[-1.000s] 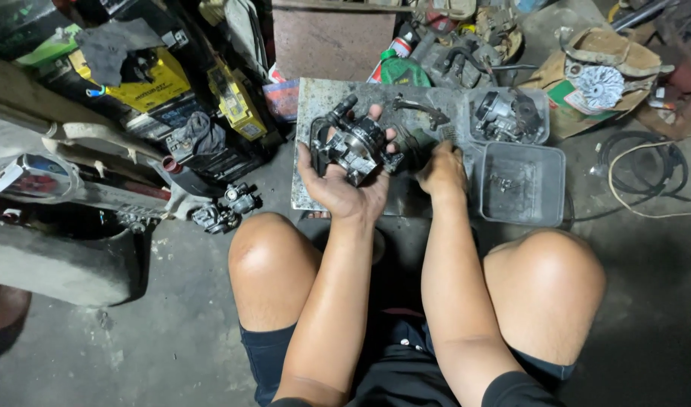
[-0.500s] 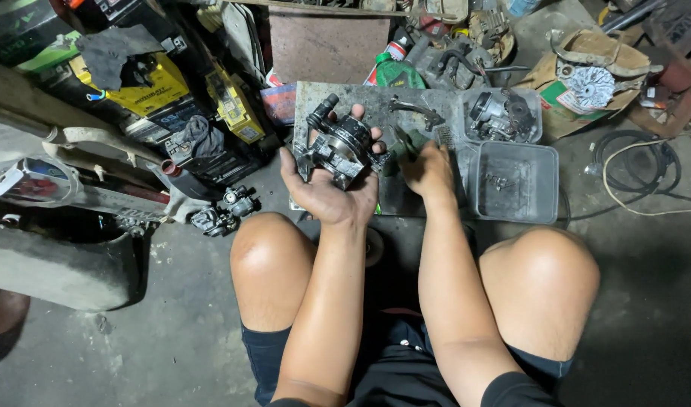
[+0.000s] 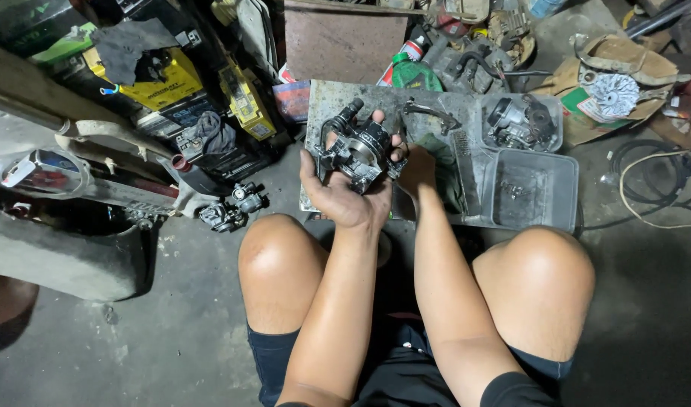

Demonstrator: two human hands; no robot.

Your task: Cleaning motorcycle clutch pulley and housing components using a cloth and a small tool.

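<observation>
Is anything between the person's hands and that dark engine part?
Nothing visible. The left hand already cradles the engine part in its palm, and the right hand touches its right side.

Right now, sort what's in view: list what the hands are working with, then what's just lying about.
In hand:
- left hand cradling the dark carburetor body
- right hand on the grey metal plate

Lying about:
- clear plastic tray
- yellow battery
- small carburetor on the floor
- coiled cable
</observation>
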